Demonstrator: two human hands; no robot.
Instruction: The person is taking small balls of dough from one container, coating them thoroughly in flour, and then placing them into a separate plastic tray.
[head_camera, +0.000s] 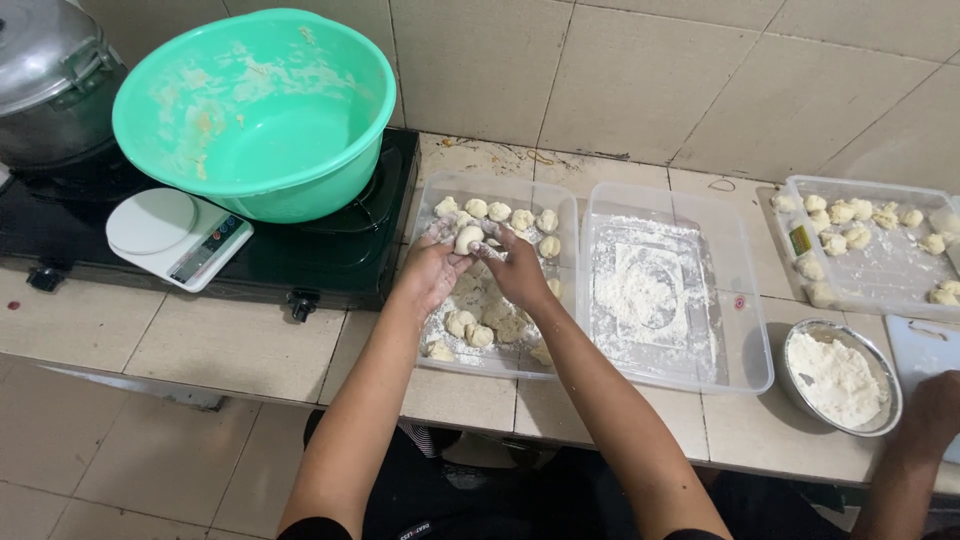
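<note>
dough ball (468, 239) pinched between left hand (432, 272), right hand (518, 270) grip.

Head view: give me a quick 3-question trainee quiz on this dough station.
1. True or false: both hands meet on one dough ball over the clear tray.
2. What sits in the metal bowl? A) water B) flour C) eggs
3. Fill in: the white kitchen scale rests in front of the ____ basin.

Key:
1. True: left hand and right hand pinch the same ball.
2. B
3. green
</note>
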